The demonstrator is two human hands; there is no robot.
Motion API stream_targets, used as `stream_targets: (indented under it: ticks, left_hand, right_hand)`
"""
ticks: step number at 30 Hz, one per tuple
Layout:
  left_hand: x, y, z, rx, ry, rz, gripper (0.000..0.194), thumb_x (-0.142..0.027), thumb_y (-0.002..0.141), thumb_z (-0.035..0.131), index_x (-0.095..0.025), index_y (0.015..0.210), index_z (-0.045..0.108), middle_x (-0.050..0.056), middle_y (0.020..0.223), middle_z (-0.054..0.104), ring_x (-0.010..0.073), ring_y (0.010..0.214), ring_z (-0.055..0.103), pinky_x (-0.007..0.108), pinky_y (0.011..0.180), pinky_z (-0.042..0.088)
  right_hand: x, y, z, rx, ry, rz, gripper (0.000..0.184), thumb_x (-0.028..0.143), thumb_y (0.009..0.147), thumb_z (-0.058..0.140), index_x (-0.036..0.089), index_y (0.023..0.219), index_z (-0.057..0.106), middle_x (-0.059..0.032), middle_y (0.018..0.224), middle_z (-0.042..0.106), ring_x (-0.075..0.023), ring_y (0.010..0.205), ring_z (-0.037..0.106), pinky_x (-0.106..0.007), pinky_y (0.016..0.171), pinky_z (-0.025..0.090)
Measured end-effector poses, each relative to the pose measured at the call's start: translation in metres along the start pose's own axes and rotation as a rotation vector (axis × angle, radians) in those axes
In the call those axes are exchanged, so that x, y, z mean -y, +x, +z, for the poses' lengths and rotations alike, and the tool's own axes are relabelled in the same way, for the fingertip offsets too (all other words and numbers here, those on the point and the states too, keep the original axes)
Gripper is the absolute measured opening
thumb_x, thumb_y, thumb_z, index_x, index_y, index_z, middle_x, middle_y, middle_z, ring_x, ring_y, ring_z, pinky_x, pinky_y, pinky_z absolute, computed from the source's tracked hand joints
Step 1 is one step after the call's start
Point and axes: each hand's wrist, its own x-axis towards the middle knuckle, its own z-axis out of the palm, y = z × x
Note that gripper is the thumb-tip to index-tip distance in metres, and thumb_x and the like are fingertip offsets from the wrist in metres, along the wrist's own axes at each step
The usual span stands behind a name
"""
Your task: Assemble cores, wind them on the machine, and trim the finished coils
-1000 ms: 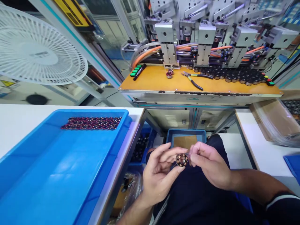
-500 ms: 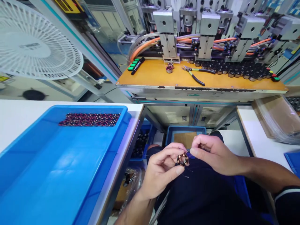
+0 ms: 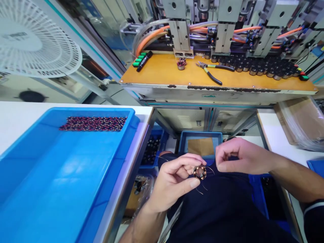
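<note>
A small ring-shaped motor stator (image 3: 199, 172) with copper windings is pinched at its edge between the thumb and fingers of my left hand (image 3: 174, 179). Its round opening faces up toward me. Thin wire ends stick out from it to the right and downward. To the right, my right hand (image 3: 235, 157) hovers apart from the stator, thumb and fingertips brought together near the tip of one loose wire. Whether anything is between those fingertips is hidden. Both hands are above my dark-clothed lap.
On the left table, a large blue tray (image 3: 76, 162) holds rows of stators (image 3: 93, 124). Cutting pliers (image 3: 211, 71), two stators (image 3: 181, 64), a black marker (image 3: 144, 61) and many dark cylindrical parts (image 3: 265, 65) lie on the orange machine bench (image 3: 162, 72). A white fan (image 3: 37, 40) stands left.
My right hand has moved right, away from the stator, and the wire it was touching now curves free. My left hand still grips the stator. The view has tipped slightly downward.
</note>
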Motion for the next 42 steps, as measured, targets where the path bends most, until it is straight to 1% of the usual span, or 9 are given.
stream_targets:
  ticks: [3, 6, 8, 10, 15, 20, 24, 34, 42]
  left_hand:
    - [0.001, 0.001, 0.003, 0.068, 0.017, -0.058, 0.023, -0.019, 0.070, 0.080, -0.020, 0.093, 0.077, 0.010, 0.098, 0.072, 0.0157, 0.077, 0.068, 0.024, 0.071, 0.057]
    - [0.002, 0.000, 0.006, 0.121, 0.023, -0.114, 0.025, -0.019, 0.072, 0.079, -0.020, 0.097, 0.076, 0.007, 0.086, 0.073, 0.0156, 0.073, 0.067, 0.025, 0.069, 0.057]
    - [0.003, -0.001, 0.007, 0.108, 0.019, -0.128, 0.027, -0.018, 0.072, 0.078, -0.020, 0.098, 0.076, 0.007, 0.083, 0.074, 0.0150, 0.068, 0.067, 0.025, 0.066, 0.057]
    - [0.003, -0.003, 0.007, 0.052, 0.016, -0.118, 0.027, -0.017, 0.070, 0.079, -0.019, 0.098, 0.076, 0.009, 0.089, 0.075, 0.0160, 0.070, 0.069, 0.026, 0.067, 0.058]
    - [0.002, -0.006, 0.005, -0.054, 0.019, 0.005, 0.029, -0.017, 0.070, 0.080, -0.021, 0.098, 0.076, 0.011, 0.096, 0.074, 0.0161, 0.074, 0.071, 0.024, 0.068, 0.059]
    - [0.002, -0.003, 0.005, -0.059, 0.125, 0.064, 0.021, -0.018, 0.069, 0.080, -0.020, 0.090, 0.078, 0.011, 0.097, 0.073, 0.0143, 0.068, 0.069, 0.022, 0.062, 0.058]
    - [0.003, -0.003, 0.005, -0.040, 0.128, 0.062, 0.025, -0.014, 0.068, 0.081, -0.020, 0.092, 0.078, 0.009, 0.097, 0.072, 0.0128, 0.067, 0.068, 0.020, 0.063, 0.057]
    - [0.014, -0.006, 0.003, 0.008, -0.108, -0.052, 0.028, -0.025, 0.068, 0.083, -0.022, 0.095, 0.077, 0.010, 0.099, 0.069, 0.0140, 0.065, 0.069, 0.026, 0.062, 0.061]
    - [0.012, -0.003, 0.004, 0.075, -0.120, -0.014, 0.033, -0.024, 0.067, 0.083, -0.026, 0.099, 0.077, 0.007, 0.100, 0.064, 0.0112, 0.065, 0.066, 0.024, 0.063, 0.059]
  right_hand:
    - [0.007, 0.012, -0.003, -0.078, -0.073, -0.200, 0.022, 0.030, 0.078, 0.075, 0.015, 0.092, 0.066, -0.0013, 0.086, 0.061, -0.0111, 0.076, 0.054, -0.024, 0.071, 0.045]
    - [0.009, 0.027, 0.002, 0.013, -0.081, -0.319, 0.012, 0.026, 0.080, 0.073, 0.016, 0.083, 0.066, -0.0007, 0.086, 0.058, -0.0111, 0.079, 0.055, -0.024, 0.076, 0.046]
    - [0.009, 0.031, 0.006, -0.007, -0.066, -0.304, 0.013, 0.023, 0.084, 0.067, 0.015, 0.074, 0.064, 0.0000, 0.081, 0.057, -0.0104, 0.075, 0.056, -0.024, 0.073, 0.046]
    - [0.008, 0.029, 0.010, -0.127, -0.058, -0.240, 0.016, 0.023, 0.085, 0.064, 0.015, 0.071, 0.061, 0.0006, 0.077, 0.058, -0.0100, 0.071, 0.055, -0.024, 0.069, 0.045]
    - [0.008, 0.013, 0.018, -0.313, -0.009, -0.046, 0.018, 0.027, 0.084, 0.062, 0.017, 0.069, 0.059, 0.0007, 0.070, 0.060, -0.0104, 0.065, 0.053, -0.023, 0.060, 0.043]
    - [0.013, 0.005, 0.020, -0.208, 0.114, 0.077, 0.016, 0.029, 0.080, 0.065, 0.015, 0.074, 0.062, 0.0020, 0.065, 0.061, -0.0084, 0.058, 0.051, -0.020, 0.053, 0.041]
    - [0.020, 0.006, 0.015, -0.131, 0.002, 0.156, 0.008, 0.019, 0.079, 0.062, 0.014, 0.074, 0.065, 0.0013, 0.065, 0.063, -0.0090, 0.059, 0.053, -0.019, 0.053, 0.040]
    - [0.015, -0.003, 0.020, -0.137, -0.160, -0.125, 0.016, 0.020, 0.089, 0.055, 0.016, 0.078, 0.066, 0.0001, 0.073, 0.067, -0.0100, 0.066, 0.058, -0.021, 0.065, 0.045]
    - [0.012, -0.009, 0.027, -0.198, -0.107, -0.154, 0.016, 0.022, 0.090, 0.056, 0.017, 0.079, 0.065, 0.0005, 0.074, 0.066, -0.0092, 0.064, 0.057, -0.020, 0.063, 0.045]
